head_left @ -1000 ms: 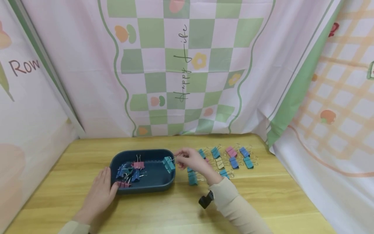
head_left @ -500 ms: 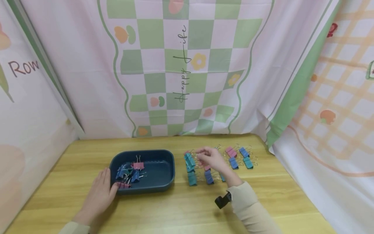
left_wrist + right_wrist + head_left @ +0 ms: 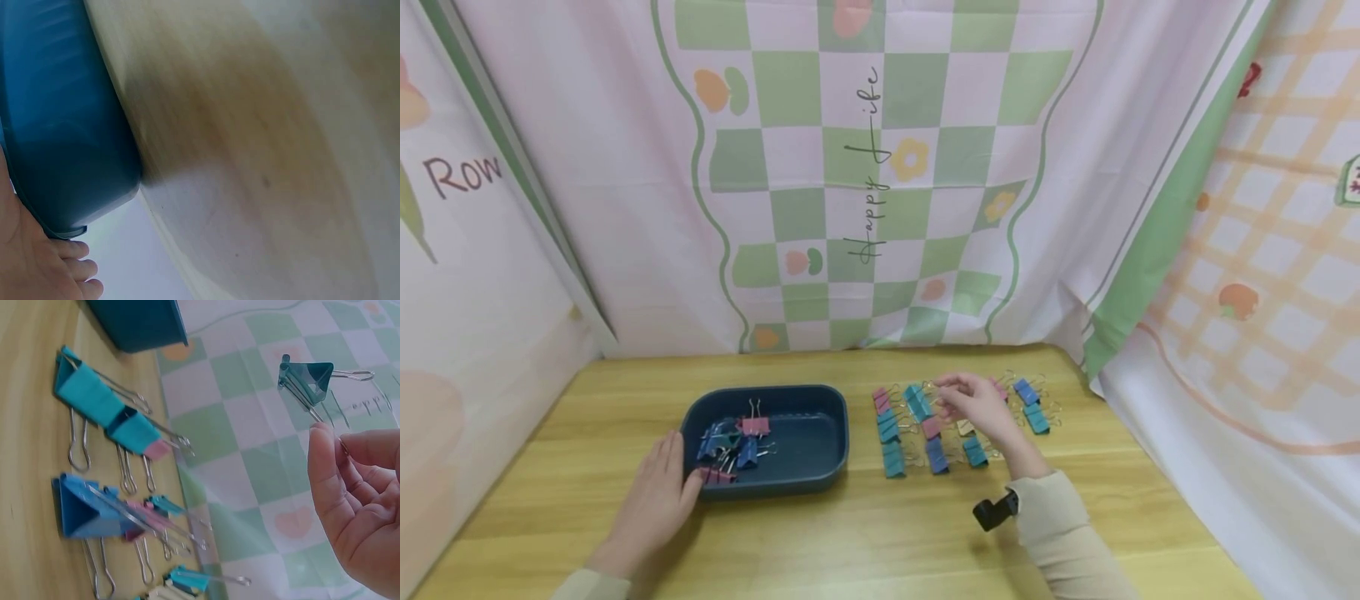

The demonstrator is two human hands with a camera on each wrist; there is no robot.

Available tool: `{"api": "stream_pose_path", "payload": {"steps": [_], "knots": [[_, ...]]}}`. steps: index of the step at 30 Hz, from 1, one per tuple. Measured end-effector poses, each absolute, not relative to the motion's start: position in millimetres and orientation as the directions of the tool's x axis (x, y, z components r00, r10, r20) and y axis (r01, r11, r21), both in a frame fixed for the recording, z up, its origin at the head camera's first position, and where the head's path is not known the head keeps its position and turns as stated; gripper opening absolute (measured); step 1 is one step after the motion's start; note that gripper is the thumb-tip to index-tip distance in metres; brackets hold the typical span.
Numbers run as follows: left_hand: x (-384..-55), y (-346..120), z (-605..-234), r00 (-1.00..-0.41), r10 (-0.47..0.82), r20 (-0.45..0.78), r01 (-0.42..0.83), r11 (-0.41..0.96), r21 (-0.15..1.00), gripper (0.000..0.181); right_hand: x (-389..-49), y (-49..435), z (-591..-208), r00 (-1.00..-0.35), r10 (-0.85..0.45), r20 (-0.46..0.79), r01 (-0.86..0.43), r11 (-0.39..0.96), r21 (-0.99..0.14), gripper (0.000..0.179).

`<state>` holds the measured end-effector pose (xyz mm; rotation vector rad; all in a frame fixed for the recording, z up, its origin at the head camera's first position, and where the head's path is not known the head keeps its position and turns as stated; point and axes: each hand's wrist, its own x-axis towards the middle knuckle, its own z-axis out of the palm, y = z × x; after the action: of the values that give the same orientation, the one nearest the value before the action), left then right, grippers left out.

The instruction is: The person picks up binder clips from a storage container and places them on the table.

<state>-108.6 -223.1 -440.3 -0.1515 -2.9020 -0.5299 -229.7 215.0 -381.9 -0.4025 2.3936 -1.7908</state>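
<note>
My left hand (image 3: 653,492) rests with its fingers extended against the left side of a dark blue tray (image 3: 808,454). The left wrist view shows the palm and fingers along the outside of the tray wall (image 3: 69,125). A teal binder clip (image 3: 306,381) hangs in the air, its wire handle pinched between thumb and fingers of my right hand (image 3: 359,506). In the head view, the right hand (image 3: 981,408) is above rows of binder clips, with the held teal clip (image 3: 917,402) to its left. It covers part of those rows.
Several blue and pink binder clips (image 3: 748,451) lie jumbled in the tray's left part. To the tray's right, teal, blue, pink and yellow clips stand in rows, including a blue one (image 3: 937,456). A patterned curtain (image 3: 850,317) borders the wooden table's back edge.
My right hand has moved from the tray's right rim rightward over the rows, carrying the teal binder clip. The left hand and tray have stayed put.
</note>
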Motion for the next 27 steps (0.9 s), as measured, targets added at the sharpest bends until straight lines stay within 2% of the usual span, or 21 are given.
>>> {"api": "stream_pose_path", "payload": {"steps": [14, 27], "knots": [[-108.1, -223.6, -440.9, -0.971, 0.074, 0.226, 0.147, 0.934, 0.325, 0.066, -229.0, 265.7, -384.1, -0.983, -0.171, 0.069, -0.106, 0.219, -0.970, 0.034], [-109.1, -224.2, -441.8, -0.971, 0.075, 0.227, 0.148, 0.934, 0.325, 0.065, -217.9, 298.6, -397.4, -0.990, -0.133, 0.042, -0.072, 0.232, -0.970, 0.037]]}}
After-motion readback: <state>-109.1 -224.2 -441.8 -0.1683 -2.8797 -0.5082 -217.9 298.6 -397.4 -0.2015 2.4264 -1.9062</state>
